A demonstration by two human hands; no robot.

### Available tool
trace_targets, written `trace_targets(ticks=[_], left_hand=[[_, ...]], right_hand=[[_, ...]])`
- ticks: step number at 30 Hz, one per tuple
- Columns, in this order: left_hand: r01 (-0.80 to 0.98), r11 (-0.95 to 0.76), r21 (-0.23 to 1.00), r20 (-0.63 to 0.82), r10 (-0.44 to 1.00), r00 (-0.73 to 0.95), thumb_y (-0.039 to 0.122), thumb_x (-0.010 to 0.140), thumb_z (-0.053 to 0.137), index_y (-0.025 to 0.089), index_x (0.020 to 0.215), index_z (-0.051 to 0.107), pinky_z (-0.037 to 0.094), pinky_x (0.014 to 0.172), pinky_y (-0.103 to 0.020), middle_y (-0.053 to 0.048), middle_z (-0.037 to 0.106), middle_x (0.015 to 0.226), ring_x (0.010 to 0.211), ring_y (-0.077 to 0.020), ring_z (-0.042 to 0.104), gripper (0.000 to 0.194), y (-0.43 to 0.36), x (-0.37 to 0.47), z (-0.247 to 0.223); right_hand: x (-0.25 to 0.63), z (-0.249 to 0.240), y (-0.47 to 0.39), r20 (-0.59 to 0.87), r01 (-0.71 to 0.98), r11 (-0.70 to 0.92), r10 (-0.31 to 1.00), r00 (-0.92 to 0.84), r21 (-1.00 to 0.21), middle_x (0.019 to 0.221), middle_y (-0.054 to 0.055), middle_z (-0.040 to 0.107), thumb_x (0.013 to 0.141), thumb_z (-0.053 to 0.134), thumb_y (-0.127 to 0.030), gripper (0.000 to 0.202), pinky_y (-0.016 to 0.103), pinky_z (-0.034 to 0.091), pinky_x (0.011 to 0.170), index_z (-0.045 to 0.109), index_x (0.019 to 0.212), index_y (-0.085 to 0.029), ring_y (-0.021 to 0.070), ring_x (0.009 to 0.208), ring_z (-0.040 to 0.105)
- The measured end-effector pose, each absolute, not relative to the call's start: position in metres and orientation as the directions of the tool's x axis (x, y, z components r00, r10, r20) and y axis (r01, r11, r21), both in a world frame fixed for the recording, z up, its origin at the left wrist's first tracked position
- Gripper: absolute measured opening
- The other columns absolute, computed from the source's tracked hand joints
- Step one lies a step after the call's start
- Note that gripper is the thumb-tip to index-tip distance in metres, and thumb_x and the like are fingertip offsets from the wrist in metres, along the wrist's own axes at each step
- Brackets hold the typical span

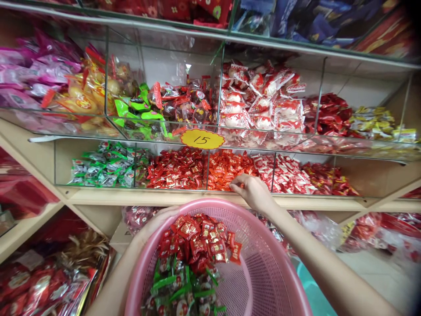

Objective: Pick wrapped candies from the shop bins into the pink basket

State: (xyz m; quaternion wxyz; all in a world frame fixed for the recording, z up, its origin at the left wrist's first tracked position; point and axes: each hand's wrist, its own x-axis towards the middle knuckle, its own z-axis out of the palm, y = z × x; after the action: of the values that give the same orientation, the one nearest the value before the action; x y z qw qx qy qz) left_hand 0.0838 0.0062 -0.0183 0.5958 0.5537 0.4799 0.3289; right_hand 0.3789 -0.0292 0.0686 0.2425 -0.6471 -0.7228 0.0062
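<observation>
A pink perforated plastic basket [210, 202] hangs below the shelf edge, with my left hand [161, 221] wrapped around its outer left side. Inside it lie red-and-gold wrapped candies [204, 237] and, nearer to me, clear-wrapped candies with green ends [184, 285]. An orange-red wrapped piece [235, 249] rests at the right of the red pile. My right hand [255, 192] is at the front of the compartment of orange-wrapped candies [226, 164]. Its fingers are curled together near the candies; whatever is between them is hidden.
Neighbouring bins hold red candies [179, 169], green-and-silver candies [107, 164] and white-and-red candies [289, 173]. Clear dividers separate them. A yellow price tag [202, 139] marked 15 hangs above. The wooden shelf edge [296, 202] runs behind the basket, and a teal container [314, 285] stands low on the right.
</observation>
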Motion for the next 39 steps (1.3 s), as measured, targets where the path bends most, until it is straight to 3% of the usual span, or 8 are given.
trace_targets(ticks=[4, 8, 13, 16, 21, 26, 34, 39], left_hand=[[0.145, 0.191, 0.971, -0.230, 0.914, 0.334, 0.042, 0.057, 0.070, 0.017, 0.092, 0.070, 0.029, 0.105, -0.034, -0.008, 0.060, 0.122, 0.120, -0.0284, 0.046, 0.043, 0.018, 0.081, -0.037], [0.154, 0.196, 0.968, -0.237, 0.915, 0.327, 0.041, 0.059, 0.070, 0.017, 0.095, 0.069, 0.029, 0.105, -0.032, -0.008, 0.059, 0.122, 0.122, -0.0276, 0.044, 0.043, 0.022, 0.078, -0.044], [0.134, 0.179, 0.975, -0.218, 0.899, 0.380, 0.042, 0.062, 0.068, 0.018, 0.099, 0.068, 0.031, 0.104, -0.031, -0.006, 0.059, 0.123, 0.121, -0.0262, 0.045, 0.045, 0.022, 0.080, -0.042], [0.134, 0.180, 0.975, -0.218, 0.898, 0.383, 0.042, 0.059, 0.069, 0.018, 0.096, 0.070, 0.029, 0.105, -0.033, -0.006, 0.061, 0.120, 0.121, -0.0270, 0.046, 0.044, 0.020, 0.082, -0.036], [0.153, 0.203, 0.967, -0.245, 0.901, 0.358, 0.042, 0.054, 0.070, 0.020, 0.085, 0.072, 0.029, 0.105, -0.033, -0.004, 0.063, 0.116, 0.121, -0.0279, 0.045, 0.038, 0.015, 0.083, -0.024], [0.157, 0.163, 0.974, -0.212, 0.899, 0.383, 0.044, 0.059, 0.067, 0.020, 0.092, 0.070, 0.028, 0.105, -0.030, -0.004, 0.062, 0.118, 0.120, -0.0250, 0.047, 0.041, 0.013, 0.085, -0.021], [0.149, 0.208, 0.967, -0.248, 0.902, 0.354, 0.041, 0.062, 0.067, 0.021, 0.095, 0.070, 0.030, 0.105, -0.029, -0.004, 0.061, 0.120, 0.121, -0.0240, 0.046, 0.038, 0.016, 0.083, -0.032], [0.142, 0.218, 0.966, -0.255, 0.901, 0.351, 0.042, 0.059, 0.067, 0.022, 0.090, 0.071, 0.032, 0.104, -0.030, -0.003, 0.064, 0.115, 0.119, -0.0258, 0.048, 0.037, 0.013, 0.086, -0.023]], right_hand=[[0.369, 0.062, -0.012, 0.282, 0.915, 0.131, 0.959, -0.020, -0.381, 0.082, 0.006, 0.067, 0.081, 0.054, -0.036, 0.021, 0.024, 0.039, 0.063, 0.068, 0.079, -0.019, 0.0158, 0.072, 0.059], [0.367, 0.058, -0.004, 0.206, 0.895, 0.115, 0.978, -0.026, -0.431, 0.068, 0.005, 0.066, 0.079, 0.056, -0.038, 0.025, 0.024, 0.039, 0.061, 0.068, 0.071, -0.018, 0.0148, 0.065, 0.058], [0.371, 0.063, -0.013, 0.352, 0.843, 0.177, 0.936, 0.015, -0.508, 0.069, 0.004, 0.064, 0.081, 0.051, -0.037, 0.028, 0.025, 0.038, 0.061, 0.063, 0.067, -0.016, 0.0140, 0.062, 0.055], [0.373, 0.063, -0.030, 0.438, 0.735, 0.241, 0.895, 0.085, -0.634, 0.071, 0.004, 0.063, 0.082, 0.050, -0.038, 0.027, 0.026, 0.039, 0.063, 0.061, 0.071, -0.016, 0.0140, 0.065, 0.054], [0.372, 0.052, -0.068, 0.393, 0.486, 0.275, 0.906, 0.158, -0.830, 0.075, 0.002, 0.060, 0.082, 0.052, -0.041, 0.026, 0.025, 0.041, 0.063, 0.060, 0.081, -0.017, 0.0133, 0.068, 0.052], [0.365, 0.036, -0.090, 0.335, 0.516, 0.255, 0.940, 0.066, -0.817, 0.071, 0.001, 0.056, 0.085, 0.049, -0.038, 0.022, 0.023, 0.041, 0.061, 0.057, 0.083, -0.018, 0.0119, 0.064, 0.051], [0.364, 0.007, -0.089, -0.010, 0.670, 0.102, 0.987, -0.161, -0.735, 0.048, -0.005, 0.050, 0.087, 0.041, -0.027, 0.019, 0.022, 0.038, 0.045, 0.051, 0.073, -0.020, 0.0106, 0.038, 0.050], [0.367, -0.003, -0.087, 0.036, 0.787, 0.208, 0.972, -0.231, -0.580, 0.053, 0.000, 0.055, 0.085, 0.037, -0.018, 0.027, 0.024, 0.036, 0.048, 0.048, 0.061, -0.020, 0.0116, 0.045, 0.048]])
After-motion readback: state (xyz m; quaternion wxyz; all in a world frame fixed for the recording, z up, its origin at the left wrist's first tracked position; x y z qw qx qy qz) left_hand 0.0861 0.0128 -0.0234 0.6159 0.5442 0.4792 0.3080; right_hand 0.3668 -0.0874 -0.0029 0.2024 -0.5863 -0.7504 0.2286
